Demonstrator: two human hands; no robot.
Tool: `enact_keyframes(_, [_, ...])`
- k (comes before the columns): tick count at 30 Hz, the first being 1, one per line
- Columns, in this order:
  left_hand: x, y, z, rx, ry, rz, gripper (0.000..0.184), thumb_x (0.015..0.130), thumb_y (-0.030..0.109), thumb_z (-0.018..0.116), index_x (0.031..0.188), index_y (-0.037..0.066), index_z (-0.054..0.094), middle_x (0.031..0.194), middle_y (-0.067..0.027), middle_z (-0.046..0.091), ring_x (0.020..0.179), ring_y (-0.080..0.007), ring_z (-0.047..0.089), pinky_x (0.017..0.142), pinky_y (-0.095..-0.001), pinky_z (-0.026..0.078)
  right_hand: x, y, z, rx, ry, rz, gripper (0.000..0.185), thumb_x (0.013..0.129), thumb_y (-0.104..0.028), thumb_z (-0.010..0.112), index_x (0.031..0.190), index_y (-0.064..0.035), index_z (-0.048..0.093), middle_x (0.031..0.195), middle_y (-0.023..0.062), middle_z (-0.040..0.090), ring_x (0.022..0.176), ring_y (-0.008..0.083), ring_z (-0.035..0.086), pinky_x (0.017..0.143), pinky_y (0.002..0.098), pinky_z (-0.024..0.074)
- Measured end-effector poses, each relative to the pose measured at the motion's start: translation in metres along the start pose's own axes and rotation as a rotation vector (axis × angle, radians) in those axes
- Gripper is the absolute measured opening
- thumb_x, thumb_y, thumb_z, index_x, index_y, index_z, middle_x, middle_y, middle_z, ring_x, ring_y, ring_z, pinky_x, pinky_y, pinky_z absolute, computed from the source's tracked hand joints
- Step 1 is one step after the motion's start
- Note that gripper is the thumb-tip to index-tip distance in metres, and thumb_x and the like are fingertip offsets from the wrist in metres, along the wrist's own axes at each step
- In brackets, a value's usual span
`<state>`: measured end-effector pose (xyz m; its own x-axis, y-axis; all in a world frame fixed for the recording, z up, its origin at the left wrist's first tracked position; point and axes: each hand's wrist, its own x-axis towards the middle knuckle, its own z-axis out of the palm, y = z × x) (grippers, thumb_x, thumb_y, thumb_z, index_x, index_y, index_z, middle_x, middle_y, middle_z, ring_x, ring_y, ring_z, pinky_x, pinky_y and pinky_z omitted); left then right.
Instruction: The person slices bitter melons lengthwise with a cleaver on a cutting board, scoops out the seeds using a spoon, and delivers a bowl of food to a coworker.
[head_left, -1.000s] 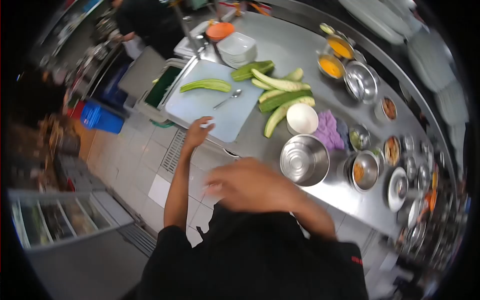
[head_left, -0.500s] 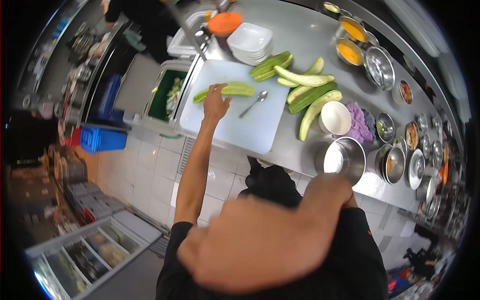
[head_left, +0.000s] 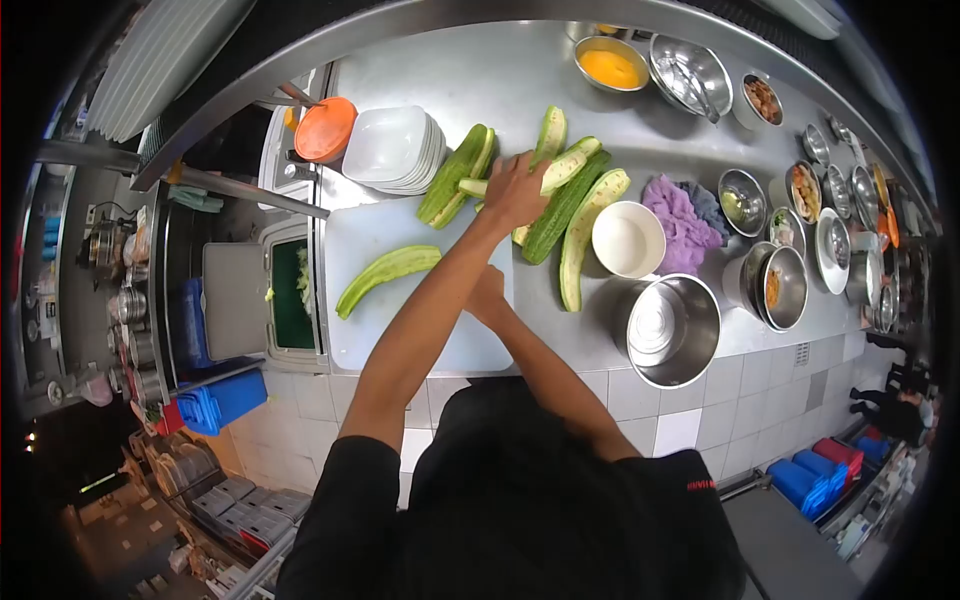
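Note:
My left hand [head_left: 515,192] reaches across to the pile of halved zucchini, its fingers wrapped over a pale, cut zucchini half [head_left: 568,168] whose ends stick out either side. My right hand [head_left: 485,293] is closed low over the white cutting board [head_left: 380,345], partly behind my left forearm; what it holds is hidden. One green zucchini half [head_left: 390,272] lies cut side down on the board. Beside my left hand are a green zucchini piece [head_left: 455,175], a long dark-green one [head_left: 565,210] and a pale cut half [head_left: 590,240].
Stacked white dishes [head_left: 385,145] and an orange-lidded tub [head_left: 325,130] stand at the back left. A white bowl [head_left: 628,240], steel pot [head_left: 675,330] and purple cloth [head_left: 683,225] sit to the right. A green bin [head_left: 290,290] adjoins the board. A metal shelf rail [head_left: 430,22] runs overhead.
My left hand has left the zucchini on the board and reached right to the pile. My right hand has moved from near the camera to the board. The spoon no longer shows.

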<state>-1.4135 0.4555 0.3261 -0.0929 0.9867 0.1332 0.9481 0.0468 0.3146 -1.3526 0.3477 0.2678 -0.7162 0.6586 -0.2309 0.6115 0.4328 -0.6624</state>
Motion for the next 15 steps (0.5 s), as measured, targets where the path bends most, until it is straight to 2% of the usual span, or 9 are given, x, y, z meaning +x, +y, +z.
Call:
enact_keyframes(2, [-0.008, -0.01, -0.003, -0.18, 0.259, -0.048, 0.041, 0.081, 0.017, 0.065, 0.12, 0.009, 0.056, 0.12, -0.016, 0.054, 0.115, -0.033, 0.05, 0.1, -0.0457, 0.035, -0.008, 0.005, 0.002, 0.019, 0.035, -0.01, 0.029, 0.077, -0.033, 0.061, 0.083, -0.005, 0.064, 0.082, 0.0173, 0.068, 0.076, 0.0366, 0.066, 0.065, 0.0472, 0.0515])
enact_keyframes(4, [-0.041, -0.036, -0.023, -0.248, 0.469, -0.08, 0.033, 0.079, 0.009, 0.064, 0.112, 0.007, 0.058, 0.109, -0.0166, 0.057, 0.106, -0.0351, 0.054, 0.093, -0.0446, 0.04, -0.012, 0.017, 0.008, -0.034, 0.057, 0.162, 0.027, 0.077, -0.03, 0.06, 0.078, -0.0032, 0.063, 0.073, 0.0204, 0.066, 0.068, 0.0377, 0.065, 0.063, 0.0488, 0.0518])
enact_keyframes(5, [-0.066, -0.055, -0.029, -0.264, 0.481, -0.207, 0.031, 0.076, 0.005, 0.064, 0.107, 0.006, 0.06, 0.098, -0.0167, 0.061, 0.101, -0.0357, 0.055, 0.089, -0.044, 0.043, -0.015, 0.019, 0.006, -0.033, 0.059, 0.181, 0.027, 0.077, -0.03, 0.06, 0.078, -0.0032, 0.063, 0.073, 0.0204, 0.066, 0.068, 0.0377, 0.065, 0.063, 0.0488, 0.0518])
enact_keyframes(6, [-0.095, -0.078, -0.03, -0.238, 0.552, -0.226, 0.031, 0.076, 0.005, 0.064, 0.106, 0.006, 0.061, 0.097, -0.0172, 0.06, 0.098, -0.0362, 0.055, 0.087, -0.0452, 0.043, -0.021, 0.02, 0.004, -0.01, 0.089, 0.177, 0.026, 0.076, -0.028, 0.06, 0.076, -0.0026, 0.062, 0.07, 0.0212, 0.065, 0.066, 0.0379, 0.064, 0.063, 0.0487, 0.0521])
enact_keyframes(7, [-0.129, -0.102, -0.031, -0.178, 0.534, -0.22, 0.035, 0.076, 0.01, 0.066, 0.111, 0.006, 0.058, 0.102, -0.0166, 0.059, 0.098, -0.0368, 0.055, 0.087, -0.045, 0.043, -0.026, 0.023, 0.001, 0.011, 0.123, 0.175, 0.024, 0.076, -0.026, 0.06, 0.074, -0.0021, 0.061, 0.066, 0.022, 0.063, 0.063, 0.0381, 0.064, 0.063, 0.0486, 0.0524])
enact_keyframes(9, [-0.189, -0.114, -0.045, 0.021, 0.278, -0.342, 0.043, 0.077, 0.017, 0.067, 0.117, 0.008, 0.055, 0.107, -0.0156, 0.057, 0.098, -0.0374, 0.055, 0.087, -0.0451, 0.043, -0.035, 0.029, 0.0, 0.002, 0.151, 0.165, 0.022, 0.076, -0.024, 0.06, 0.075, -0.0024, 0.06, 0.065, 0.0208, 0.063, 0.062, 0.0383, 0.064, 0.061, 0.0479, 0.052])
enact_keyframes(10, [-0.203, -0.12, -0.048, 0.003, 0.274, -0.317, 0.043, 0.077, 0.017, 0.067, 0.117, 0.008, 0.055, 0.107, -0.0156, 0.057, 0.098, -0.0374, 0.055, 0.087, -0.0451, 0.043, -0.038, 0.033, -0.003, -0.011, 0.176, 0.126, 0.02, 0.077, -0.023, 0.061, 0.077, -0.0026, 0.06, 0.065, 0.0196, 0.063, 0.062, 0.0386, 0.063, 0.06, 0.0473, 0.0516])
enact_keyframes(12, [-0.223, -0.134, -0.049, 0.116, -0.035, -0.219, 0.051, 0.077, 0.023, 0.07, 0.122, 0.007, 0.052, 0.109, -0.0156, 0.055, 0.1, -0.0351, 0.057, 0.086, -0.0423, 0.046, -0.053, 0.041, -0.007, 0.067, 0.247, 0.109, 0.018, 0.08, -0.02, 0.059, 0.079, -0.0024, 0.058, 0.064, 0.0208, 0.062, 0.06, 0.0397, 0.062, 0.059, 0.0487, 0.0503])
enact_keyframes(15, [-0.217, -0.14, -0.043, -0.063, -0.048, -0.156, 0.056, 0.073, 0.027, 0.071, 0.122, 0.008, 0.052, 0.104, -0.0134, 0.056, 0.094, -0.0337, 0.059, 0.079, -0.0442, 0.049, -0.085, 0.044, -0.027, 0.29, 0.398, 0.085, 0.009, 0.087, -0.012, 0.055, 0.087, -0.003, 0.055, 0.068, 0.0226, 0.061, 0.062, 0.042, 0.06, 0.057, 0.0514, 0.0456])
